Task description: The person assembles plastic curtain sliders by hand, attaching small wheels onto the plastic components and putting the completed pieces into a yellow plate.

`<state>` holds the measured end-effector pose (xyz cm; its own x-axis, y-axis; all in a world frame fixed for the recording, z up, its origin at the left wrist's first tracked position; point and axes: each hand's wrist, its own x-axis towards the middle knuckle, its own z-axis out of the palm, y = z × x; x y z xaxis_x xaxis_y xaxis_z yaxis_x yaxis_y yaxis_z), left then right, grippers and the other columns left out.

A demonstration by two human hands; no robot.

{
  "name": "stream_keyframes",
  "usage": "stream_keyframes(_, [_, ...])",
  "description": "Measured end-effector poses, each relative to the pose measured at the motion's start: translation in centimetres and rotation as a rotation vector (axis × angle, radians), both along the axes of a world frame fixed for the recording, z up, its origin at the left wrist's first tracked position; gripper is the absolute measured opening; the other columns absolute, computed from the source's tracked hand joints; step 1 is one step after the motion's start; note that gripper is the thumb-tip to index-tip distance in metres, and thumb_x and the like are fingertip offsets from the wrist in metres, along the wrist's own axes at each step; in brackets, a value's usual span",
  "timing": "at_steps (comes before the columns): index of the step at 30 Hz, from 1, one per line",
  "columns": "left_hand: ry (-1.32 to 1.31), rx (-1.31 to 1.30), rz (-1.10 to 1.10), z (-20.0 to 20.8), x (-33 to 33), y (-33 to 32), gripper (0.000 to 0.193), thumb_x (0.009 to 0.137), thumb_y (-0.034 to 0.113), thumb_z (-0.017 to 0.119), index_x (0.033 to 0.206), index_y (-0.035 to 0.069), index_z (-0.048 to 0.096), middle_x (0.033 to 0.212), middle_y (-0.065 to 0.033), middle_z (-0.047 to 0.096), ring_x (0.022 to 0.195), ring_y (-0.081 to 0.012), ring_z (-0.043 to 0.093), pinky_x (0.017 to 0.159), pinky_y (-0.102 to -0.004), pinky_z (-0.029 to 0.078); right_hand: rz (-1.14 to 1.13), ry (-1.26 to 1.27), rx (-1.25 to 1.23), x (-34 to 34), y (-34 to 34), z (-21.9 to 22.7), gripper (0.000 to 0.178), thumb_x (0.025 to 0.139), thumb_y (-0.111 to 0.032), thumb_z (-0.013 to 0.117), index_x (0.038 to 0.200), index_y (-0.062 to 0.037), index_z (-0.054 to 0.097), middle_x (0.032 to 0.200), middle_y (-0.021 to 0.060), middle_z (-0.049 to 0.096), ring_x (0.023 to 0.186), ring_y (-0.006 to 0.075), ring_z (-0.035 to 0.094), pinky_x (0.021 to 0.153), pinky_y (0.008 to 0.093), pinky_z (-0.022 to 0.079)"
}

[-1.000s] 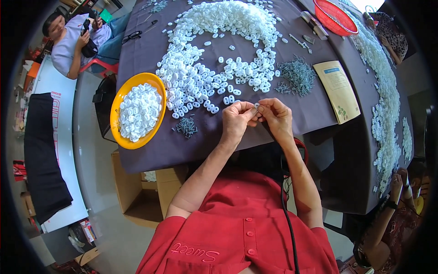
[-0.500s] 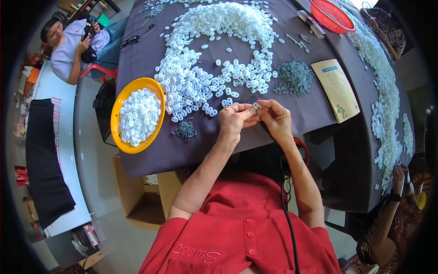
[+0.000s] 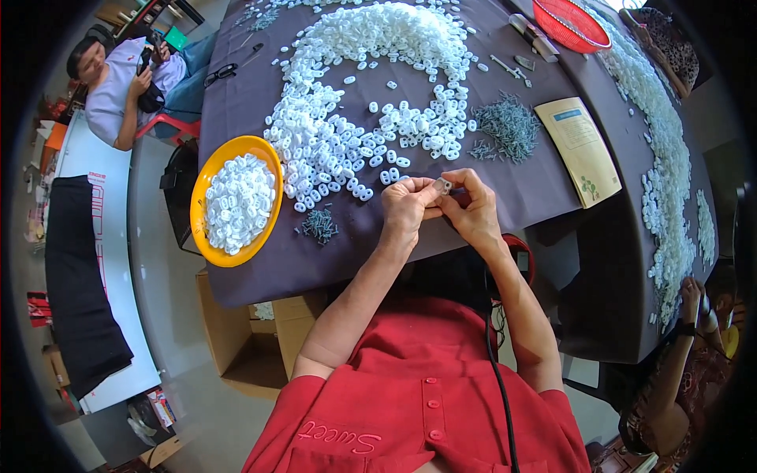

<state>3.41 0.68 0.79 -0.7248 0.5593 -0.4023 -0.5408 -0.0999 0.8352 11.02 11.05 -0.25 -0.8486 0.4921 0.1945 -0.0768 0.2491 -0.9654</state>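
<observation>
A small white plastic two-hole piece (image 3: pixel 446 187) is pinched between the thumb and fingers of my right hand (image 3: pixel 473 211), just above the table's near edge. My left hand (image 3: pixel 407 208) is closed too, its thumb and fingertips pressed against the left side of the same piece. Whether its curled fingers hide a screw, I cannot tell. Beyond my hands lies a big heap of matching white pieces (image 3: pixel 315 130). A small pile of grey screws (image 3: pixel 319 226) lies left of my left hand, and a larger screw pile (image 3: pixel 507 128) is beyond my right hand.
An orange bowl (image 3: pixel 197 225) full of white pieces stands at the table's left edge. At right are a tan booklet (image 3: pixel 582 154) and a red basket (image 3: pixel 568 27). An open cardboard box (image 3: pixel 225 343) sits below. Other people are at left and right.
The white piece has been turned between my fingertips, so its face with the holes shows at another angle. My right fingers have shifted slightly; the whole view has moved a little.
</observation>
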Motion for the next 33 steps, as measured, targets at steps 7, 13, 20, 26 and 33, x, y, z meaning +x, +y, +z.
stream_keyframes(7, [0.064,0.005,0.053,-0.5,0.5,0.2,0.011,0.081,0.009,0.063,0.083,-0.001,0.061,0.075,-0.0087,0.064,0.062,-0.0128,0.062,0.057,-0.0245,0.053,-0.077,-0.023,0.306,-0.4,-0.6,1.0,0.028,0.069,0.001,0.064,0.095,-0.0009,0.054,0.082,0.0085,0.058,0.061,0.0136,0.056,0.053,0.0248,0.046])
stream_keyframes(13, [0.026,0.026,-0.017,-0.8,-0.1,-0.2,0.012,0.084,0.011,0.06,0.085,-0.001,0.061,0.077,-0.0085,0.063,0.063,-0.0128,0.062,0.055,-0.0249,0.053,-0.074,0.029,0.338,-0.5,-0.4,0.5,0.026,0.066,-0.002,0.067,0.091,-0.0023,0.058,0.083,0.0099,0.058,0.063,0.0205,0.059,0.055,0.0292,0.049])
stream_keyframes(20, [0.045,-0.003,-0.102,-1.1,-0.5,-0.6,0.017,0.087,0.014,0.055,0.087,-0.002,0.061,0.077,-0.0084,0.063,0.062,-0.013,0.061,0.053,-0.0254,0.053,-0.096,0.048,0.433,-0.6,-0.7,0.0,0.026,0.064,-0.006,0.068,0.089,-0.0031,0.059,0.085,0.0104,0.06,0.071,0.0265,0.06,0.06,0.0324,0.049])
stream_keyframes(26, [0.102,-0.006,-0.053,-1.2,-0.1,-0.4,0.016,0.087,0.012,0.055,0.086,-0.003,0.061,0.075,-0.0089,0.063,0.06,-0.013,0.061,0.052,-0.024,0.053,-0.117,0.061,0.516,-0.5,-0.7,-0.1,0.022,0.066,-0.007,0.066,0.087,-0.0041,0.06,0.083,0.0091,0.06,0.072,0.027,0.06,0.061,0.0333,0.049])
stream_keyframes(33, [0.113,0.01,-0.039,-1.5,0.0,-0.5,0.015,0.087,0.011,0.055,0.086,-0.002,0.06,0.076,-0.0089,0.063,0.061,-0.0129,0.062,0.053,-0.0242,0.054,-0.123,0.071,0.562,-0.5,-0.7,-0.2,0.022,0.067,-0.009,0.065,0.088,-0.0044,0.059,0.083,0.0083,0.06,0.072,0.0257,0.06,0.061,0.0327,0.048])
